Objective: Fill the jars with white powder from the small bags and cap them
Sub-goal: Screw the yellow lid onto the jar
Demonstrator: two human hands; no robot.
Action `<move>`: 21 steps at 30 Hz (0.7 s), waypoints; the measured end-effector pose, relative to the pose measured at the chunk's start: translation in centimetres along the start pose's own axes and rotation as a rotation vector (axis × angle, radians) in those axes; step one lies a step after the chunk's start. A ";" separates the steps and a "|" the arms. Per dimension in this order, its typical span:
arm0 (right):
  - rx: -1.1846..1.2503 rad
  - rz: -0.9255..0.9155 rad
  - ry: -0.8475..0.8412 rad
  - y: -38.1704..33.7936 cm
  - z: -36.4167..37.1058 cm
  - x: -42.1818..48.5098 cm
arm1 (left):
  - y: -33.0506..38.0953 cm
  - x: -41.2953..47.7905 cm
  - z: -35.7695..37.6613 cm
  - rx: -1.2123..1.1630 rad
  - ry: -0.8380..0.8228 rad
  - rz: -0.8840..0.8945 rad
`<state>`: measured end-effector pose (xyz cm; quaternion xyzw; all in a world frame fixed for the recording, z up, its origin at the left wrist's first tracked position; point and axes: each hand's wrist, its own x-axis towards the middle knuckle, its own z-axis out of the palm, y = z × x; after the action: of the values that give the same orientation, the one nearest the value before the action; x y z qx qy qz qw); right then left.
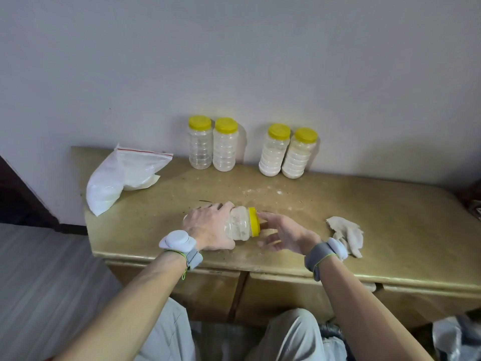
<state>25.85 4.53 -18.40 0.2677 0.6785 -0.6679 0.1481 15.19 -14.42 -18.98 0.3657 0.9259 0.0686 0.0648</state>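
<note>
1. At the front edge of the counter [364,204], a jar [239,224] lies on its side, yellow cap [254,221] pointing to the person's right. It looks nearly empty, with only powder dust on the inside.
2. Risk: lying down, the jar could roll toward the edge if the hold loosens. If the cap comes off in this position, any leftover powder could spill onto the counter.
3. Risk: the powder bags [122,178] slump at the far left corner, one partly over the edge; a knock could tip it off.
4. The left hand [208,227] lies palm-down over the jar's body, its grip wrapped around and pinning the jar.
5. The right hand [282,234] is at the cap, fingers spread, fingertips just touching the rim; grip loose, not closed.
6. Four capped jars [250,147] stand along the wall, well apart from the hands.
</note>
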 end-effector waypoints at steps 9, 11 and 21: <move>-0.183 -0.002 0.065 -0.6 1.9 -0.1 | 0.0 -0.2 -0.2 0.007 0.019 0.000; -0.159 -0.064 0.091 -0.2 2.5 0.0 | -0.1 -0.4 -0.3 0.005 0.021 0.001; -0.475 -0.141 0.354 0.4 5.1 1.2 | -0.3 -0.2 -0.1 0.025 0.024 0.016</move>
<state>24.30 -0.30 -19.78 0.2900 0.8479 -0.4421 0.0394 15.16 -14.77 -18.93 0.3729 0.9245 0.0617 0.0486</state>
